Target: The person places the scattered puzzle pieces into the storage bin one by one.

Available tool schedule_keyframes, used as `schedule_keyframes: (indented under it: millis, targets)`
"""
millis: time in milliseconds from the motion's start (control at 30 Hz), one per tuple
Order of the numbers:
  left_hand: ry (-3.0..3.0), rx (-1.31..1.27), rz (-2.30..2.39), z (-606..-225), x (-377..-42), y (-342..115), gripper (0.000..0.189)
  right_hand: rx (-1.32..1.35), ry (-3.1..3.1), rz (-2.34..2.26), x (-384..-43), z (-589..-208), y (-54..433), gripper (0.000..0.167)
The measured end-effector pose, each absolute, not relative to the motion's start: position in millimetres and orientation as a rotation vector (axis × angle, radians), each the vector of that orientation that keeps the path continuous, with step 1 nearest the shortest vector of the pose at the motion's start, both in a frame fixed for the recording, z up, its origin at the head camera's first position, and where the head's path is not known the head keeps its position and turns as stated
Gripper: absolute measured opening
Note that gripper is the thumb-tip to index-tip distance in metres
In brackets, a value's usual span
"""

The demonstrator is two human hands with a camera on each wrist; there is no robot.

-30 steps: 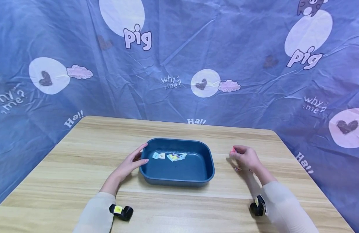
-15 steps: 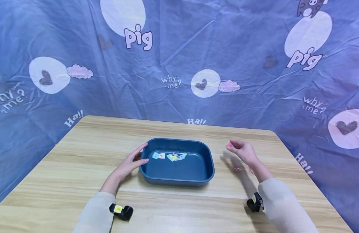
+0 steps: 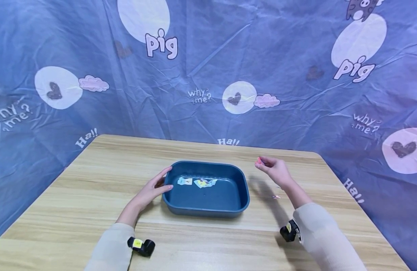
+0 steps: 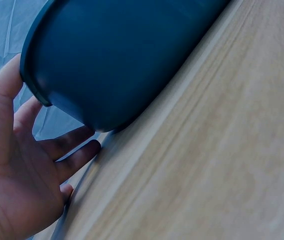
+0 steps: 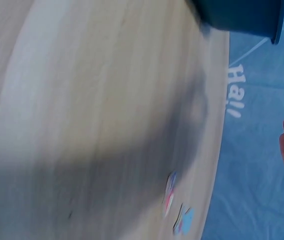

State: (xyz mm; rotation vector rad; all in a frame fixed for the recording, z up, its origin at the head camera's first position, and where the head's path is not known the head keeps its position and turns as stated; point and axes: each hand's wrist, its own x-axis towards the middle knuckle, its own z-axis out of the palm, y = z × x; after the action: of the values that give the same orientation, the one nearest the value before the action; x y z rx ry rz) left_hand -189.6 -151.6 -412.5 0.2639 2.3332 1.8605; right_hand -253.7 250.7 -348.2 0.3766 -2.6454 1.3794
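Note:
A dark blue plastic basin (image 3: 205,210) sits on the wooden table. My left hand (image 3: 149,192) grips its left rim, thumb and forefinger over the edge; in the left wrist view the other fingers lie near its outer wall. Inside are light-blue printed puzzle pieces (image 3: 184,181), some with yellow. My right hand (image 3: 277,172) is raised to the right of the basin and pinches a small pink puzzle piece (image 3: 259,161) at its fingertips. In the right wrist view only part of that hand shows at the edge, the held piece out of sight.
Below the right forearm, a pink-and-white puzzle piece (image 5: 169,192) and a light-blue one (image 5: 184,220) lie on the table (image 3: 208,248). A blue printed cloth (image 3: 208,67) hangs behind the table's far edge.
My right hand has lifted the pink puzzle piece and carried it leftward and farther back, nearer the basin. My left hand and the basin have stayed in place.

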Motion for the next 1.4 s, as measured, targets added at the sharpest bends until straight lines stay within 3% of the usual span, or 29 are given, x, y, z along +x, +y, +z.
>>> schedule_keyframes:
  millis: [1400]
  targets:
    - [2.325,0.305,1.882,-416,-193,-152,0.059,0.574,-2.418,1.789,-251,-341,140,0.039]
